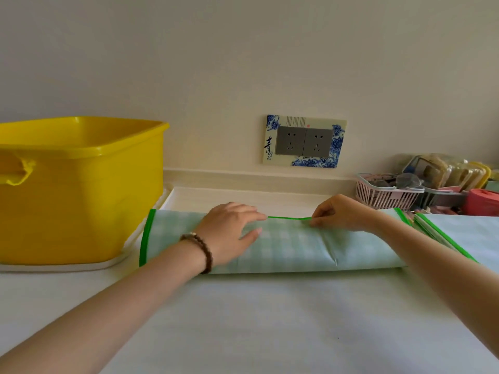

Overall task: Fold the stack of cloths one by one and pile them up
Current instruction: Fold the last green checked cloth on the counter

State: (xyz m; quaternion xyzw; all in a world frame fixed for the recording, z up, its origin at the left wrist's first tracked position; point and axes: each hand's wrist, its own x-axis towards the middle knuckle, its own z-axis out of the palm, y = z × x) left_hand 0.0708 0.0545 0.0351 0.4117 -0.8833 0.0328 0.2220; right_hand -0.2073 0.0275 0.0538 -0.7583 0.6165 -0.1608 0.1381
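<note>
Past the yellow tub on the bench, I see my left hand flat, grip apart, on the folded green-check cloth. My right hand pinches its far green hem, beside the other cloths.

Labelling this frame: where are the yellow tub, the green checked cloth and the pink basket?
yellow tub (81,206), head view, front wall.
green checked cloth (291,245), head view, middle of the top layer.
pink basket (383,198), head view, front wall.
</note>
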